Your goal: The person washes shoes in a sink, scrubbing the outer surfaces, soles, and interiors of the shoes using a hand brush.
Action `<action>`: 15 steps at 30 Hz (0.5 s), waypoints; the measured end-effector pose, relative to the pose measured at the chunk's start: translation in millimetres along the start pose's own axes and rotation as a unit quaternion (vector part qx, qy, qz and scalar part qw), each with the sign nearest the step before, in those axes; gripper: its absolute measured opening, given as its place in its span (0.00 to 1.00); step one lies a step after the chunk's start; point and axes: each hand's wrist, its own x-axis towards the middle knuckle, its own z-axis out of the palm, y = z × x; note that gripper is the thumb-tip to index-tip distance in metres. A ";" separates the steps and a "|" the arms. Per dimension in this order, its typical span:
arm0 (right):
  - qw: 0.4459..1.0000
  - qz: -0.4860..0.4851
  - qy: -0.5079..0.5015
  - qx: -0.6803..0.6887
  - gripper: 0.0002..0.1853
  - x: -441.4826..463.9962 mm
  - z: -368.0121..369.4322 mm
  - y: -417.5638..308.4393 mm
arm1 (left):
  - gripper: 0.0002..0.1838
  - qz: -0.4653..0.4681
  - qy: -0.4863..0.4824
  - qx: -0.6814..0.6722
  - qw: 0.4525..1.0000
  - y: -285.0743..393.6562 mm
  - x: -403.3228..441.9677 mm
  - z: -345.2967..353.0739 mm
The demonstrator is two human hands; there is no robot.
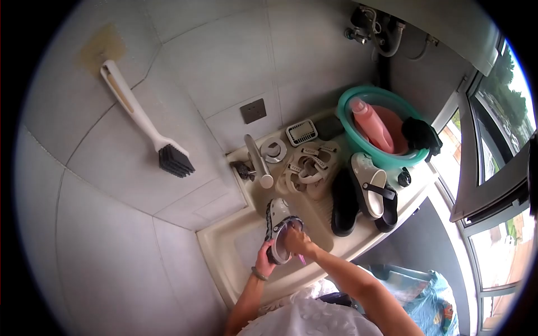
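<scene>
A white clog with dark edging [278,213] is held over the sink basin [241,246], its toe pointing toward the tap [260,163]. My left hand [264,260] grips the clog by its heel end and side. Closed fingers of my right hand [297,241] reach into the clog's foot opening. A small pink bit [302,259] shows just below that hand; what the fingers hold is mostly hidden.
White strappy sandals [311,168], a cream clog [368,187] and black footwear [344,204] stand on the ledge to the right. Behind them, a teal basin [350,131] contains a pink bottle [372,124] and black cloth. A scrub brush [131,109] hangs on the left wall.
</scene>
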 end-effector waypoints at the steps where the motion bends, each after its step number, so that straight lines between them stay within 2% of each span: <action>1: 0.995 -0.053 0.059 -0.054 0.25 -9.6 8.7 -4.2 | 0.16 -0.045 0.008 -0.093 0.995 6.4 0.7 -5.0; 3: 0.995 -0.078 0.053 0.033 0.25 -20.8 15.2 -14.7 | 0.15 -0.035 0.006 -0.138 0.990 10.2 10.8 -12.9; 4: 0.992 -0.084 0.051 0.075 0.24 -22.8 19.3 -18.9 | 0.14 -0.058 -0.031 -0.115 0.991 7.2 12.9 -27.4; 5: 0.988 -0.089 0.048 0.116 0.23 -24.8 22.8 -23.5 | 0.14 -0.059 -0.028 -0.115 0.991 8.6 2.6 -19.8; 6: 0.990 -0.072 0.121 -0.021 0.20 -2.6 33.4 -15.6 | 0.15 -0.066 -0.019 -0.107 0.992 16.0 -7.5 0.6; 7: 0.989 -0.060 0.134 -0.032 0.18 7.2 29.8 -9.8 | 0.15 -0.072 -0.010 -0.099 0.992 19.0 -12.8 12.6; 8: 0.987 -0.049 0.146 -0.043 0.17 16.8 26.4 -3.9 | 0.17 -0.074 -0.013 -0.064 0.995 1.6 -2.5 -8.2; 10: 0.970 -0.121 0.211 -0.027 0.20 6.6 19.7 -14.0 | 0.17 -0.047 0.008 -0.112 0.993 -2.6 4.2 -21.4; 11: 0.987 -0.113 0.109 0.019 0.27 -9.7 13.6 -20.4 | 0.16 -0.026 -0.001 -0.142 0.990 0.8 3.4 -21.9; 12: 0.994 -0.093 0.008 0.062 0.36 -30.7 -4.9 -35.6 | 0.16 -0.036 -0.052 -0.134 0.989 8.0 3.8 -25.6; 13: 0.992 -0.104 0.044 0.060 0.37 -40.7 6.8 -40.4 | 0.16 -0.050 -0.099 -0.127 0.986 16.2 -0.9 -23.2; 14: 0.992 -0.103 0.079 0.005 0.35 -35.7 8.5 -37.5 | 0.17 -0.082 -0.081 -0.182 0.976 17.4 -4.8 -15.6; 15: 0.986 -0.103 0.119 -0.051 0.34 -18.3 11.2 -30.0 | 0.17 -0.084 -0.081 -0.181 0.977 8.6 -2.1 -18.5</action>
